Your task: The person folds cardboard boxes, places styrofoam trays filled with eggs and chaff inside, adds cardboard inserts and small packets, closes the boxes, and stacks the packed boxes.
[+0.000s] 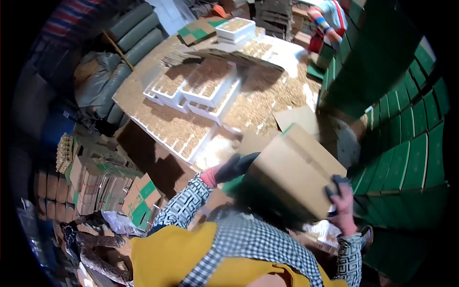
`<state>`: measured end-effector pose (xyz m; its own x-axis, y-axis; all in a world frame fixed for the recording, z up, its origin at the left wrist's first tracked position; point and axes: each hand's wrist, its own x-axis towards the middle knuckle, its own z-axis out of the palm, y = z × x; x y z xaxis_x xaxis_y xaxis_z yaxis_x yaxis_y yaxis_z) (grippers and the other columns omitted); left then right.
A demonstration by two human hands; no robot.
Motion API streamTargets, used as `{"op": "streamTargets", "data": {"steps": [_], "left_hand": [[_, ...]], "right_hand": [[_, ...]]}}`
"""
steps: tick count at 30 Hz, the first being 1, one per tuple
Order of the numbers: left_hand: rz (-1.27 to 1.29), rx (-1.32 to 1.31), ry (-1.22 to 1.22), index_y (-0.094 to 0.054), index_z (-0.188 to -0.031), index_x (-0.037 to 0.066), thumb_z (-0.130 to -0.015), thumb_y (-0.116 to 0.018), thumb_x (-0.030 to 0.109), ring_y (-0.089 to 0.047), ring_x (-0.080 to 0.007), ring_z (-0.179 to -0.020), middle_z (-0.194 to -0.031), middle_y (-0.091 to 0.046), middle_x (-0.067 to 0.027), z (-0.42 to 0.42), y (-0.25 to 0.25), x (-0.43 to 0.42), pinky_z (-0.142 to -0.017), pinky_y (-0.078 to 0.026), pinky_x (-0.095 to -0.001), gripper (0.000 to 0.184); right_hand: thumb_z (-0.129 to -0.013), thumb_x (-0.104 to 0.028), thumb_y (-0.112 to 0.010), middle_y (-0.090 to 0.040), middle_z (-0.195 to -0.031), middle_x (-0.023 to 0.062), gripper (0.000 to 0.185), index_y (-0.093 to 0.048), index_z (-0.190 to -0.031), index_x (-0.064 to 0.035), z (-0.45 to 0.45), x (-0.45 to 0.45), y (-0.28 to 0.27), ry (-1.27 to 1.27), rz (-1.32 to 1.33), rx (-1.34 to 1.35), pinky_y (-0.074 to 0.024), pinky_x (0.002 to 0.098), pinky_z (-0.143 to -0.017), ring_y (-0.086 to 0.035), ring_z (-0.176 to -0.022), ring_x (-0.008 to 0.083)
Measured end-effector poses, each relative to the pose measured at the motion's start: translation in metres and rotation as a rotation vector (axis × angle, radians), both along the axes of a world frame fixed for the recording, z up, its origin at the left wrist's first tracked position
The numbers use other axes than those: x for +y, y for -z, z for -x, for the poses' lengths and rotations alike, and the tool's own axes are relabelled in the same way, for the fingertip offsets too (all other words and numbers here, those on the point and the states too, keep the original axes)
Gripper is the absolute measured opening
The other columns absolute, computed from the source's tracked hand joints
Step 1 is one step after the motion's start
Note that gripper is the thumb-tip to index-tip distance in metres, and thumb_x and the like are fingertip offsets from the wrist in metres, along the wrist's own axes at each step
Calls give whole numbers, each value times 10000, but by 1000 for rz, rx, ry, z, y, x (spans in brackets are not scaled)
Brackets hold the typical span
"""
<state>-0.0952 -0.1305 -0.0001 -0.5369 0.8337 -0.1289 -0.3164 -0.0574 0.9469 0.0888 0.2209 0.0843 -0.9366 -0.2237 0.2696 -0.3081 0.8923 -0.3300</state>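
Note:
A brown cardboard box (301, 174) with green sides is held tilted in front of my body. My left hand (234, 170), in a pink and dark glove, is closed on its left edge. Gloved the same way, my right hand (342, 203) grips the lower right side of the box. Open cardboard flaps (299, 119) stand beyond the box. White trays (210, 83) filled with brown, grainy material sit on the table ahead, which is covered in the same material.
Green boxes (406, 165) are stacked high along the right. Flattened cardboard (103, 186) is piled at the left, near egg trays (64, 153). Grey sacks (138, 38) lie at the upper left. Another person (330, 21) is at the far right of the table.

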Motion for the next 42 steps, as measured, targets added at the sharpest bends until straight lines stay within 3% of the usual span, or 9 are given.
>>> {"op": "streamTargets", "data": {"steps": [3, 7, 10, 14, 20, 25, 30, 34, 42], "left_hand": [[107, 359, -56, -170, -1496, 28, -940, -540, 355, -269, -245, -1406, -1509, -297, -188, 17, -53, -1, -1150, -231, -364, 744], [618, 457, -222, -205, -1489, 46, -876, -629, 401, -336, -330, -1365, -1451, -355, -239, 24, -14, 64, -1126, -269, -393, 825], [537, 603, -314, -274, -1467, 60, -874, -646, 370, -355, -337, -1350, -1416, -395, -249, 13, 26, 78, -1114, -291, -394, 766], [19, -149, -917, -498, -1229, 17, -846, -679, 470, -586, -146, -770, -955, -599, -87, 94, 57, 16, -647, -478, -278, 619], [147, -256, -1497, -596, -748, 22, -814, -737, 368, -483, -149, -405, -547, -503, -32, 288, 111, -70, -387, -432, -261, 379], [335, -305, -1252, -554, -1060, -25, -809, -736, 281, -578, -160, -526, -740, -593, -85, 212, 64, -93, -450, -497, -295, 436], [366, 87, -1115, -375, -1387, -16, -818, -733, 268, -479, -342, -1241, -1405, -396, -250, 164, 83, -134, -1041, -423, -408, 730], [346, 327, -1117, -434, -1338, 27, -822, -692, 225, -519, -325, -1178, -1269, -512, -202, 161, 94, -120, -986, -469, -432, 611], [-370, -348, -807, -505, -1256, 31, -876, -513, 382, -637, -312, -961, -1150, -617, -170, 51, -48, -22, -747, -553, -419, 517]], "right_hand": [[-937, -152, -536, -642, -1110, 147, 273, -593, -1151, 9, 25, 15, 18, 384, 1355, -254, -509, 291, -795, -616, -1012, 214], [-931, -125, -512, -651, -1087, 139, 265, -605, -1151, -10, 23, 112, 217, 284, 696, -470, -474, 323, -849, -602, -968, 211], [-928, -162, -521, -598, -1178, 162, 368, -533, -1275, -41, 45, 41, 80, 520, 1695, -244, -428, 358, -946, -553, -1084, 276], [-761, -177, -715, -491, -1250, 199, 555, -509, -1265, -71, 65, -47, 45, 653, 170, -147, -411, 419, -963, -495, -1130, 376], [-726, -149, -725, -525, -1175, 143, 526, -529, -1209, -74, 76, -42, 64, 784, 64, -106, -410, 425, -942, -495, -1100, 364], [-743, -139, -719, -514, -1215, 172, 549, -507, -1241, -43, 77, -50, 48, 781, 106, -215, -413, 395, -960, -493, -1126, 359], [-713, -190, -744, -485, -1255, 195, 599, -512, -1252, -73, 79, -43, 61, 779, -13, -142, -372, 448, -995, -451, -1173, 375], [-713, -217, -743, -453, -1331, 220, 608, -524, -1257, -56, 77, -62, 34, 592, -285, 97, -311, 486, -1059, -405, -1249, 390], [-889, -259, -636, -576, -1243, 131, 496, -505, -1314, -40, 69, -41, 52, 323, 1076, -2, -490, 414, -910, -580, -1090, 319]]}}
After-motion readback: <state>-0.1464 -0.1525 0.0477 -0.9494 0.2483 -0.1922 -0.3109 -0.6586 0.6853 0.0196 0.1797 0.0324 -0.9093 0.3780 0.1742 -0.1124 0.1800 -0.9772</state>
